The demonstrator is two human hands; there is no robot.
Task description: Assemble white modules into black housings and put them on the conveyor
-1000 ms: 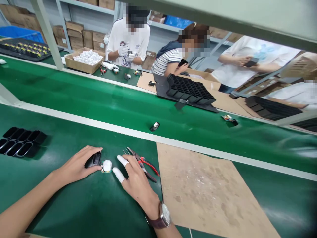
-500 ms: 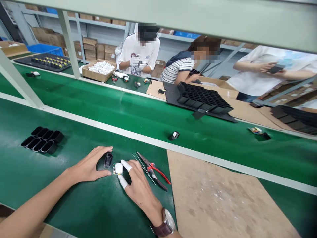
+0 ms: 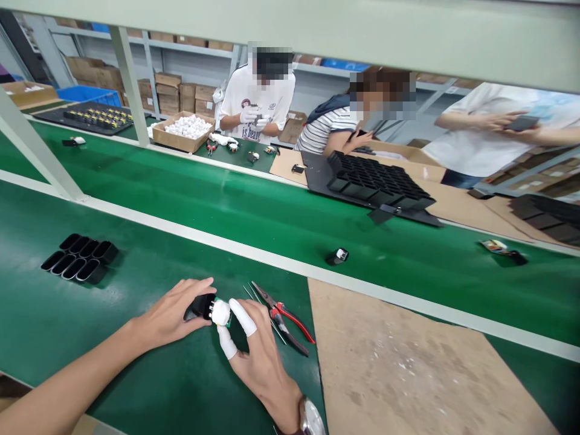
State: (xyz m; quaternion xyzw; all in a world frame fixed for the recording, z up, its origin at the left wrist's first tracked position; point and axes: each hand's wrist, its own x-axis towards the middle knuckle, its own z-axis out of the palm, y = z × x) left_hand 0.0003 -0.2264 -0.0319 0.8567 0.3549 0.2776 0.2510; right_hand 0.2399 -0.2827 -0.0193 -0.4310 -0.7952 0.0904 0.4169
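My left hand (image 3: 174, 314) has its thumb and fingers around a small black plastic case (image 3: 198, 308), which lies tilted with its open end to the right. Between the white-covered thumb and forefinger of my right hand (image 3: 254, 338) is a small circuit board with a white wrapped part (image 3: 221, 312). Its left edge meets the mouth of the case; how far it sits inside I cannot tell. Just right of my right hand lie red-and-black pliers (image 3: 283, 317) and thin metal tweezers (image 3: 251, 294).
Several empty black cases (image 3: 79, 260) stand at the left. A cardboard sheet (image 3: 408, 362) covers the bench at right. Beyond a white rail (image 3: 203, 243), a green belt (image 3: 181, 187) carries a black case (image 3: 338, 256) and a board (image 3: 495, 246). Co-workers (image 3: 258, 96) handle parts opposite.
My left hand has closed on the black case and tipped it toward the circuit board. My right hand has brought the board against its mouth. Parts on the belt have shifted right.
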